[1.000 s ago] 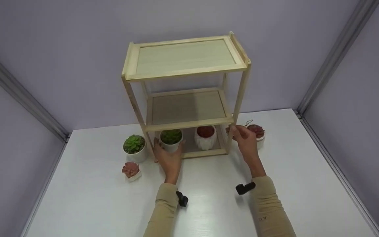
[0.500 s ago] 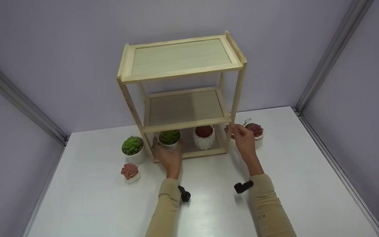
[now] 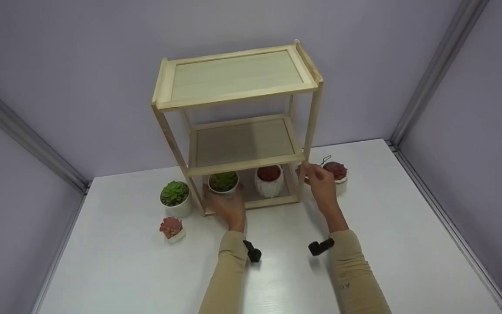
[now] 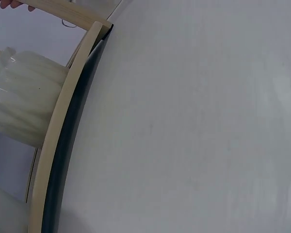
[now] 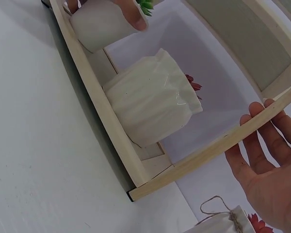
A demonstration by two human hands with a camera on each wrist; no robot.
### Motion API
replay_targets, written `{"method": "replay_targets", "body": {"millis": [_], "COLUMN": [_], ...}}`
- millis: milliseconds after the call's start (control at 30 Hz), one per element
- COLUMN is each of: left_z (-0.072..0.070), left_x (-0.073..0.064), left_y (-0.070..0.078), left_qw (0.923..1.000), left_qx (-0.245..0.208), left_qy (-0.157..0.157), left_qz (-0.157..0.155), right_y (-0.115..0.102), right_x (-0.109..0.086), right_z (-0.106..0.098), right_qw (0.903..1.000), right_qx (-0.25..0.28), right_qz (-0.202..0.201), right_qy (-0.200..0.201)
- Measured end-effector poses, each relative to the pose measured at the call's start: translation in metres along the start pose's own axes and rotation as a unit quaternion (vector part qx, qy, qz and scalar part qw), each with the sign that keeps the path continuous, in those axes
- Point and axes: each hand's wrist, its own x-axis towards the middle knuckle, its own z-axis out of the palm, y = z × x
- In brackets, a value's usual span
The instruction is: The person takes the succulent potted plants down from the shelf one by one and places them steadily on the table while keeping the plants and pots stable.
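A three-tier wooden shelf [image 3: 233,81] stands against the back wall. On its bottom tier, at the left, sits a green succulent in a white pot [image 5: 101,26]. My left hand [image 3: 228,208] grips this pot from the front, thumb and fingers on opposite sides, and hides much of it in the head view. Beside it on the same tier is a fluted white pot [image 3: 269,185] with a red plant. My right hand [image 3: 323,187] holds the shelf's right front post [image 5: 218,145], its fingers curling behind and over the wood in the right wrist view.
Left of the shelf, a larger green succulent [image 3: 175,194] and a small pink succulent [image 3: 171,227] stand on the white table [image 3: 116,261]. To the right, close behind my right hand, is a dark red succulent [image 3: 336,170] in a twine-tied white pot. Walls enclose the sides.
My left forearm and wrist have swung right, and the hand now covers more of the pot's front. My right hand stays on the post. The head view has shifted slightly.
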Motion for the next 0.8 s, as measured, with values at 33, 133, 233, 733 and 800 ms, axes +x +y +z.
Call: {"method": "replay_targets", "body": {"millis": [33,133,233,733,800], "left_z": [0.001,0.005,0.006,0.011,0.012], "left_x": [-0.001,-0.003,-0.004,-0.004,-0.004], "left_y": [0.000,-0.003,-0.006,-0.006,-0.005], "left_qw": [1.0000,0.9997,0.9995,0.9985,0.9982], "left_qx": [-0.006,-0.022,-0.022,-0.048,-0.052], "left_qy": [0.003,0.010,0.017,0.020,0.024], "left_qz": [-0.001,0.005,0.018,0.019,0.019], "right_y": [0.000,0.001,0.001,0.003,0.003], "right_x": [0.000,0.000,0.000,-0.002,-0.002], "right_z": [0.000,-0.001,-0.001,0.002,0.003], "right_qw": [1.0000,1.0000,0.9999,0.9998,0.9998], "right_qx": [0.001,0.004,0.003,0.003,0.006], "right_qz": [0.001,-0.001,-0.011,-0.013,-0.015], "right_qy": [-0.001,-0.005,-0.008,0.012,0.014]}}
